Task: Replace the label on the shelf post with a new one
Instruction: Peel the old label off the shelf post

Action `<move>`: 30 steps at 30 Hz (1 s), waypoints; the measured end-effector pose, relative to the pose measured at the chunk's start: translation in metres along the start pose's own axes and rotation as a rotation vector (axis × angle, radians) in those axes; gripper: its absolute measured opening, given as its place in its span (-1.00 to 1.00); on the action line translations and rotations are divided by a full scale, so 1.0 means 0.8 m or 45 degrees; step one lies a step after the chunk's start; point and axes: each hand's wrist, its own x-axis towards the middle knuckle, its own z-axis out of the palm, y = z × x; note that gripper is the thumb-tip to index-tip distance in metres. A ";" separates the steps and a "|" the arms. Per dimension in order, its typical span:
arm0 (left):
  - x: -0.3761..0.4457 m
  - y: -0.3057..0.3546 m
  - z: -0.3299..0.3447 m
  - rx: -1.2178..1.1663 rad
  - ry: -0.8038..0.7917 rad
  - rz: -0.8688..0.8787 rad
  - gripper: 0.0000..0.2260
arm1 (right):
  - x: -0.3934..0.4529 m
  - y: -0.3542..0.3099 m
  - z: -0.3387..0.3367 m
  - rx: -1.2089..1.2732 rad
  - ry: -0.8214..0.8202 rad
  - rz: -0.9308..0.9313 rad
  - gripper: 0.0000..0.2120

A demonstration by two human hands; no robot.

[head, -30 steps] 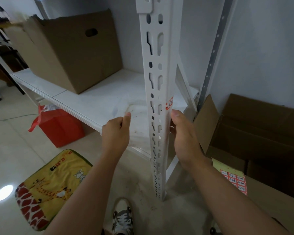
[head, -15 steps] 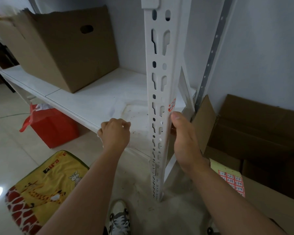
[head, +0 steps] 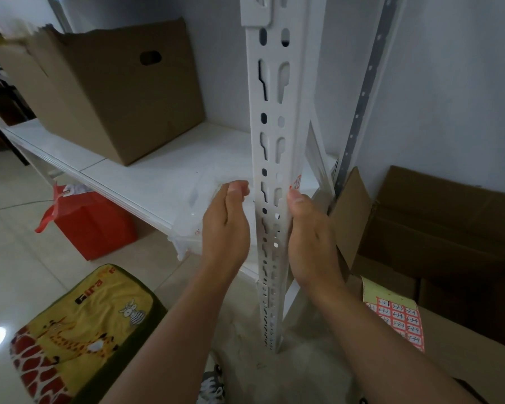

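Here right hand (head: 309,243) clasps post (head: 274,158) below label (head: 296,182).

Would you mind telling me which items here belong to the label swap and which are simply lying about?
Belongs to the job:
shelf post
old label on its right side
sheet of new labels
left hand, right hand

Just lying about:
cardboard box on the shelf
red bag
giraffe cushion
open box

Shelf post (head: 270,158): white painted metal, matt. Cardboard box (head: 114,91): matt brown. Floor tiles (head: 9,228): glossy.
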 end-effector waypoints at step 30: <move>-0.028 0.025 0.028 -0.370 -0.210 0.091 -0.45 | 0.002 -0.015 0.003 -0.037 0.255 -0.544 -0.81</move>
